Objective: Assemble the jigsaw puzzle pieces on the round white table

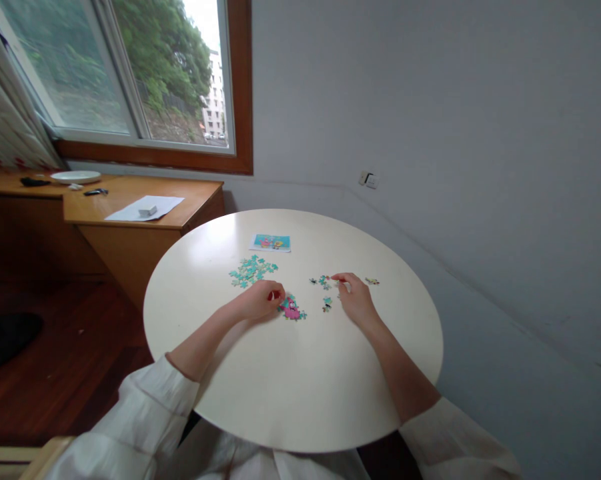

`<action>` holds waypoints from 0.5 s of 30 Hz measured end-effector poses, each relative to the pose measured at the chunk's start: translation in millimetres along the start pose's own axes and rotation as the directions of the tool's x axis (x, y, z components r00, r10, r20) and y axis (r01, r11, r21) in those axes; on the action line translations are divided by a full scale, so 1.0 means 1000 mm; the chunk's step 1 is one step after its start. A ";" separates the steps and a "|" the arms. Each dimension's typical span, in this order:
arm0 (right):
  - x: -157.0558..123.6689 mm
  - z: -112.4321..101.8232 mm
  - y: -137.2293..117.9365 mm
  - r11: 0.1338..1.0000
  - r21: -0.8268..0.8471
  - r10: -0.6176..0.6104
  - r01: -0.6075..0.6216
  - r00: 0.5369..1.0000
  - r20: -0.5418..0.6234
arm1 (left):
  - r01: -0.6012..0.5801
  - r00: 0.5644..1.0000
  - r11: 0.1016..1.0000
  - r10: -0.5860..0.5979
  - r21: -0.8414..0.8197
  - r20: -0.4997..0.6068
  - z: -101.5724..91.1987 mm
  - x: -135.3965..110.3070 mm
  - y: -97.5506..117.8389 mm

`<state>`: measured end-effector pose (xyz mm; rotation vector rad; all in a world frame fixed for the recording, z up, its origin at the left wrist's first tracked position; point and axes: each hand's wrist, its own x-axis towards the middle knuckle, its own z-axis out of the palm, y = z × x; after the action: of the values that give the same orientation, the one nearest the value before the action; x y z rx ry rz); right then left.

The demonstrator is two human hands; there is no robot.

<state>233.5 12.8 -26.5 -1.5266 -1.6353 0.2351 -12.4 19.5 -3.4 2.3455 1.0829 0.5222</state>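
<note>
A partly joined jigsaw section (291, 309) with a pink cartoon figure lies on the round table (290, 387). My left hand (261, 300) is at its left edge, fingers curled into a pinch; whatever is between the tips is hidden or too small to name. My right hand (354, 297) hovers low to the right, thumb and index finger apart. Its index fingertip is beside a small cluster of puzzle pieces (325, 281). More pieces (327, 305) lie just below that cluster, and yellowish ones (373, 281) sit beyond the hand.
A heap of loose turquoise puzzle pieces (253, 271) lies left of centre. Behind it is a reference picture card (271, 243). A wooden desk (200, 200) stands past the table's left rim, holding a paper sheet (130, 210) and a white plate (76, 177).
</note>
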 end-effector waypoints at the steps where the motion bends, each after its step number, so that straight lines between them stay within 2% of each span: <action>1: 0.000 0.000 0.000 1.000 0.002 -0.001 0.001 1.000 -0.001 | 0.000 1.000 1.000 0.000 -0.001 -0.001 0.000 0.000 0.000; 15: 0.001 0.000 0.002 0.999 0.014 -0.031 0.031 0.999 -0.009 | -0.004 1.000 1.000 0.004 -0.003 0.004 0.001 0.001 -0.002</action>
<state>235.2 14.0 -27.4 -1.4891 -1.6461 0.2224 -12.0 21.3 -5.4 2.3455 1.0747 0.5206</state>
